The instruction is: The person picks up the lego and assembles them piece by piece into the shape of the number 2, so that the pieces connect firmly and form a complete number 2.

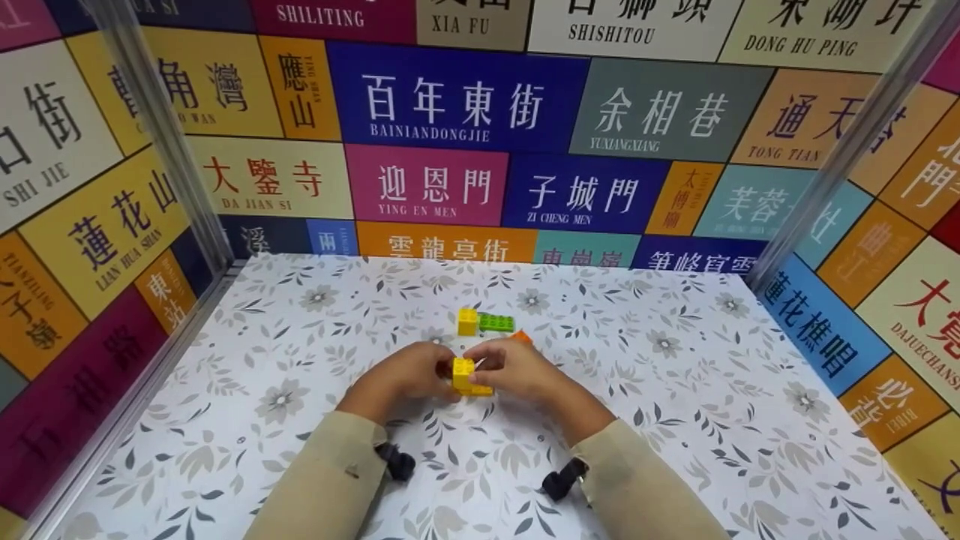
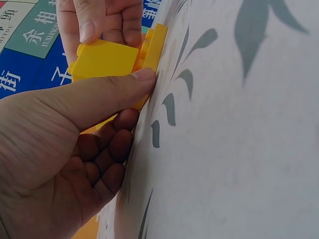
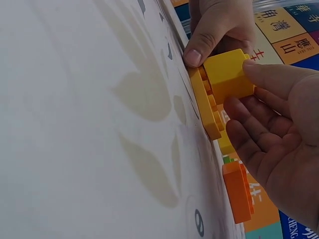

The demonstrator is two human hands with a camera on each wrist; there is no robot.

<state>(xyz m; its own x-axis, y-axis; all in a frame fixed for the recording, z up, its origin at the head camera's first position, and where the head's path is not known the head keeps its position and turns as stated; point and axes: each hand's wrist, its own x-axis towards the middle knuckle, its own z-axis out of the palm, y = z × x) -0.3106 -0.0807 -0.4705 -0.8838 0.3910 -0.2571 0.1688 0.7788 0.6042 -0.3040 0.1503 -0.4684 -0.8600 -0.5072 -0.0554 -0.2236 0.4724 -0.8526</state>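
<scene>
A yellow cube-shaped toy brick (image 3: 227, 74) stands on the studs of a flat yellow-orange brick (image 3: 204, 102), toward one end; whether it is fully pressed down I cannot tell. My left hand (image 1: 416, 369) grips the flat brick near that end, its thumb (image 2: 112, 94) lying along the side while the other fingers curl below. From the opposite side my right hand (image 1: 521, 367) pinches the cube brick, with the thumb (image 3: 274, 77) at its studded top edge and fingers against its side. Both bricks rest low at the patterned tabletop (image 1: 285, 450).
Beyond the hands lie another yellow brick (image 1: 467, 322) and a green studded brick (image 1: 496, 322), side by side. An orange brick (image 3: 237, 191) sits close by my right hand, partly hidden by it in the head view. Sign-printed walls (image 1: 457, 97) enclose the table.
</scene>
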